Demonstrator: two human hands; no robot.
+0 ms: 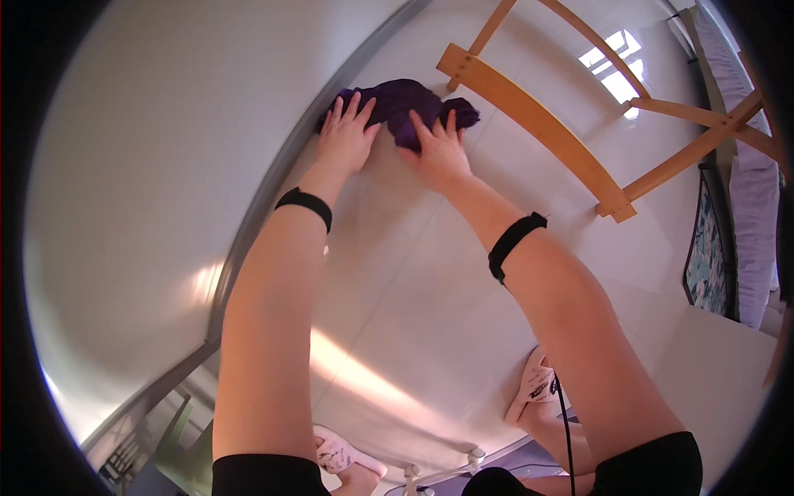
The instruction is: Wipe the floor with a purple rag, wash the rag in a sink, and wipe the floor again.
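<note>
A dark purple cloth (403, 99) lies bunched on the pale tiled floor against the grey skirting. My left hand (344, 139) rests palm down at the cloth's left end, fingers spread over the fabric and close to the skirting. On the right end is my right hand (440, 155), its fingers apart over the folds. Some fabric shows between its thumb and forefinger, but whether they pinch it is unclear. Both forearms reach forward, each with a black band around it.
A wooden frame (539, 124) stands on the floor to the right of the cloth. The white wall (155, 155) runs along the left. Near my slippered feet are a white wheeled base (440, 474) and a black cable (566, 428). A green chair (186, 452) is at lower left.
</note>
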